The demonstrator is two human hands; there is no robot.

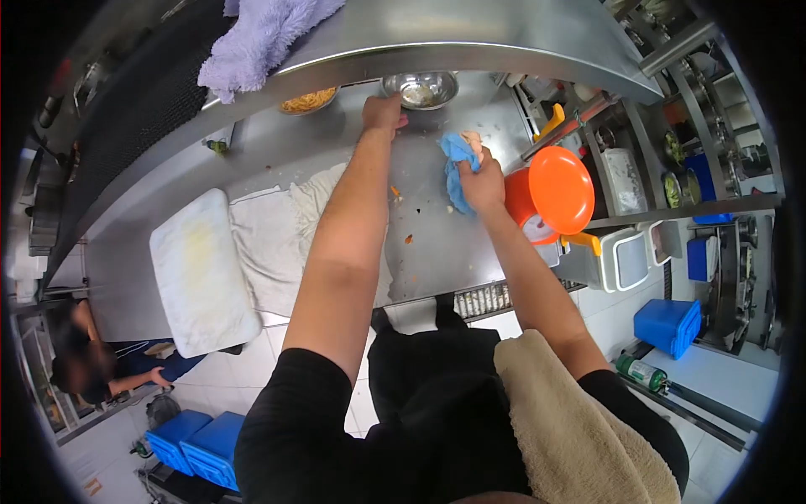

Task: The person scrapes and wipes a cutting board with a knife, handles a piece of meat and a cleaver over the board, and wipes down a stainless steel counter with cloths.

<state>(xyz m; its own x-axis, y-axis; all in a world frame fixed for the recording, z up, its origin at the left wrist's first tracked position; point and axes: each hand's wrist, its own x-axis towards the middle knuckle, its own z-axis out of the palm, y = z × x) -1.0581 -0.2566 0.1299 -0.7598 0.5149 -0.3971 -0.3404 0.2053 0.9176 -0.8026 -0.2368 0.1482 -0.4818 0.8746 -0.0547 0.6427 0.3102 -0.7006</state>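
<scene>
My left hand [384, 115] reaches to the back of the steel counter, its fingers curled at the left rim of a shiny metal bowl [430, 91]. A little liquid or residue shows in the bowl's bottom. Bunched in my right hand [484, 182] is a blue cloth [458, 151], pressed close to the counter; something peach-coloured pokes out at its top. Small orange and dark food scraps [409, 239] lie scattered on the steel between my arms. Just right of my right hand stands an orange kitchen scale [561, 191] with a round pan.
A steel shelf [470, 57] overhangs the counter's back, with a purple fluffy cloth [252, 50] on it. Shredded orange food [308, 102] fills another bowl. Left lie a white board [204, 269] and pale towels [273, 227]. Another person [92, 357] is at lower left.
</scene>
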